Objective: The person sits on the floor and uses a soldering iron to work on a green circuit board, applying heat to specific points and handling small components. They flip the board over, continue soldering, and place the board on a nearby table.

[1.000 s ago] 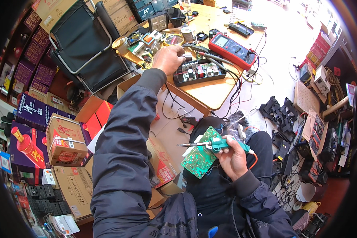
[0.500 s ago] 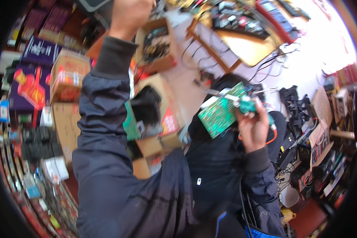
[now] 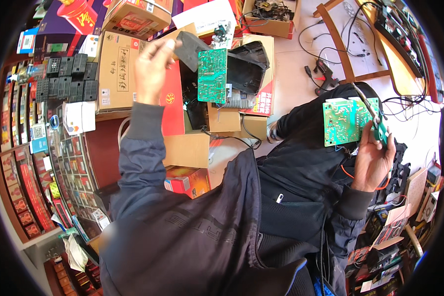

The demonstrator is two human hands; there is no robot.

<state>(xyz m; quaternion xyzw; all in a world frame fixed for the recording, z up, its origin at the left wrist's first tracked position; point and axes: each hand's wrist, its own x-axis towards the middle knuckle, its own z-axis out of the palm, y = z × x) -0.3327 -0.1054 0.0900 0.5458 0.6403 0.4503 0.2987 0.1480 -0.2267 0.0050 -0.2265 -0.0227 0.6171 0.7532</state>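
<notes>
Green circuit board [image 3: 348,121] gripped in right hand [image 3: 372,158]; dark flat piece [image 3: 190,49] pinched by left hand [image 3: 153,69].

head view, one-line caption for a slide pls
Right hand holds a green circuit board; left hand lifts a dark grey flat piece over cardboard boxes.

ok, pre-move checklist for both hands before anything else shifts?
1. Left hand grip on the dark flat piece: ok, pinched at its edge.
2. Right hand grip on the green circuit board: ok.
3. Teal-handled tool secure in the right hand: cannot tell.
4. Second green board stays put on the open box: cannot tell.
5. Wires under the held board free: cannot tell.
</notes>
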